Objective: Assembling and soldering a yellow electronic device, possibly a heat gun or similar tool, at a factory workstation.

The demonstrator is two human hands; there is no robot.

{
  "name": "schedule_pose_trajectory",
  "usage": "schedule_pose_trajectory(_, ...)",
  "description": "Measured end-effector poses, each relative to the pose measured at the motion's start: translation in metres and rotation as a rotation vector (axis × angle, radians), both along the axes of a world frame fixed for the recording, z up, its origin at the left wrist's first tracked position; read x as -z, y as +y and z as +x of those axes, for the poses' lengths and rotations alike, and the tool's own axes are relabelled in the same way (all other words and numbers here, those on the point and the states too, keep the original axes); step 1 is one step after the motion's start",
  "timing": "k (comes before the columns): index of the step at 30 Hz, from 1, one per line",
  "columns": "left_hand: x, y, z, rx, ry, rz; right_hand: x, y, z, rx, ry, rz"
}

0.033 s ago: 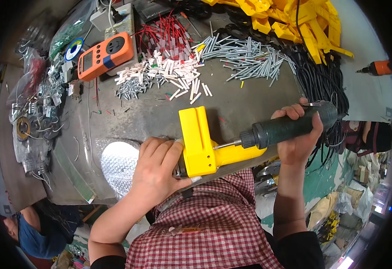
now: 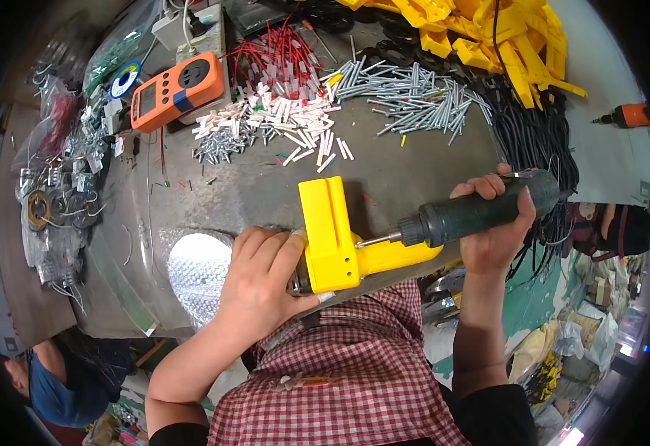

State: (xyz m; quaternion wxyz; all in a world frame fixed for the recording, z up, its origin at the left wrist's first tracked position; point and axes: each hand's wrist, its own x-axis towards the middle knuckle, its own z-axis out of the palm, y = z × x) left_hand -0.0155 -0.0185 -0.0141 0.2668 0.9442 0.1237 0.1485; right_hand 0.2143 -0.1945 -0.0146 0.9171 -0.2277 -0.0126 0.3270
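Note:
My left hand (image 2: 260, 275) is closed around the left end of a yellow plastic housing (image 2: 328, 238), which has a handle-like part stretching to the right. A silvery flat piece with a rounded end (image 2: 197, 271), apparently in clear wrap, lies left of that hand; where it meets the housing is hidden. In my right hand (image 2: 497, 230) is a dark power screwdriver (image 2: 451, 221), held nearly level with fingers wrapped round its body. Its metal bit points left and meets the housing's right side, near the handle's root. The screw itself cannot be made out.
Long screws (image 2: 421, 97), white sleeves (image 2: 303, 123), short screws (image 2: 221, 141) and red wires (image 2: 277, 56) lie in heaps beyond. An orange meter (image 2: 176, 91) stands left. Yellow housings (image 2: 503, 37) and black cables (image 2: 537, 134) are at right. Another person (image 2: 72, 379) sits lower left.

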Motion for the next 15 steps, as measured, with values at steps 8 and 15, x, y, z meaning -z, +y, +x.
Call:
schedule_pose_trajectory(8,-0.0010,0.0028,-0.0004,-0.006,-0.006,-0.002,0.0018,0.0043,0.0004,-0.014,-0.016,0.003)
schedule_pose_trajectory(15,0.0005,0.0037,-0.0013,0.022,0.027,-0.017,0.0017,0.0046,-0.0021,0.015,-0.065,-0.055)
